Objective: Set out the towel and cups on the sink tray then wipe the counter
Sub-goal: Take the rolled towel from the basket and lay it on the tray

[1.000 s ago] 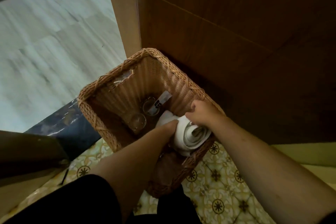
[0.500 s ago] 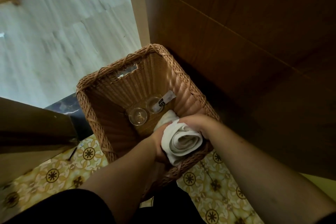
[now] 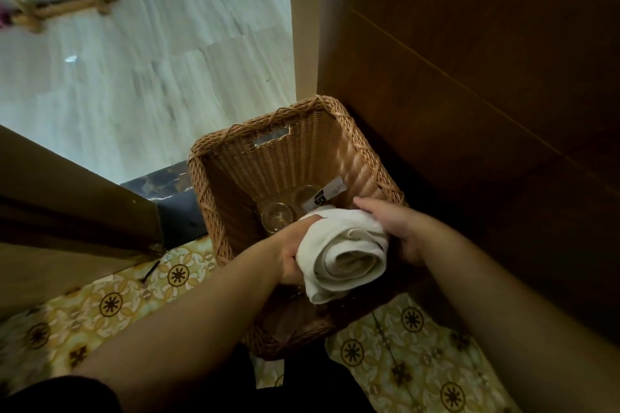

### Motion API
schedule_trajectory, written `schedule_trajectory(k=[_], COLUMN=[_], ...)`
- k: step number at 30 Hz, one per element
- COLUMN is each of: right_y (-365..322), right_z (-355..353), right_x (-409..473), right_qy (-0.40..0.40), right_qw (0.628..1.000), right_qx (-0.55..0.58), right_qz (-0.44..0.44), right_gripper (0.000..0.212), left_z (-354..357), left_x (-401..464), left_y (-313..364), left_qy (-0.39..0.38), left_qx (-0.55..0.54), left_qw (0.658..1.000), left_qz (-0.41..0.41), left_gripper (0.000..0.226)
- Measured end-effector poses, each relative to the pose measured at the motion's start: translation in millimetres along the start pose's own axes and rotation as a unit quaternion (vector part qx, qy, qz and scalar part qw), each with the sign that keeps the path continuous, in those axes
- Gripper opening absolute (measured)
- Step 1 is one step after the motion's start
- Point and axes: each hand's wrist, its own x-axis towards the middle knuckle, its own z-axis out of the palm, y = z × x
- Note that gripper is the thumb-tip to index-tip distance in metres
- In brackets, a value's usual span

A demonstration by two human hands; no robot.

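Observation:
A rolled white towel (image 3: 347, 253) is held over the near end of a woven wicker basket (image 3: 231, 157) that stands on the floor. My left hand (image 3: 291, 250) grips the roll's left side, and my right hand (image 3: 391, 225) clasps its top and right side. Two clear glass cups lie at the bottom of the basket, one (image 3: 275, 216) close to my left hand, the other (image 3: 303, 195) just behind it beside a small white label (image 3: 330, 192). The basket's near wall is hidden by my arms and the towel.
A dark wooden cabinet panel (image 3: 486, 94) rises right beside the basket on the right. A brown wooden door or panel (image 3: 67, 204) juts in from the left. Yellow patterned floor tiles (image 3: 110, 305) lie below, pale plank flooring (image 3: 151, 60) beyond a dark threshold.
Both hands have raised the rolled towel from inside the basket up to its near rim. The camera view shifted, so the basket sits further right and lower.

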Motion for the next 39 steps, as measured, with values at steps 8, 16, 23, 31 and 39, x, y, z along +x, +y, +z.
schedule_trajectory(k=[8, 16, 23, 31, 39], right_y=[-2, -11, 4, 1, 8], right_z=[9, 45, 101, 242, 459], right_x=[-4, -12, -49, -128, -154], right_qy=[-0.020, 0.006, -0.022, -0.001, -0.037], right_qw=[0.985, 0.963, 0.945, 0.910, 0.898], right_qx=[0.154, 0.220, 0.257, 0.253, 0.193], right_qz=[-0.079, -0.155, -0.201, -0.330, -0.395], right_gripper=[0.049, 0.045, 0.034, 0.028, 0.047], left_z=[19, 9, -47, -137, -276], left_x=[-76, -142, -198, -304, -447], left_y=[17, 13, -6, -60, -161], left_qy=[0.024, 0.030, 0.102, 0.211, 0.333], left_qx=[0.055, 0.155, 0.295, 0.418, 0.370], left_qw=[0.997, 0.987, 0.949, 0.829, 0.749], left_qz=[0.045, -0.015, 0.048, 0.305, 0.437], left_gripper=[0.039, 0.067, 0.050, 0.083, 0.079])
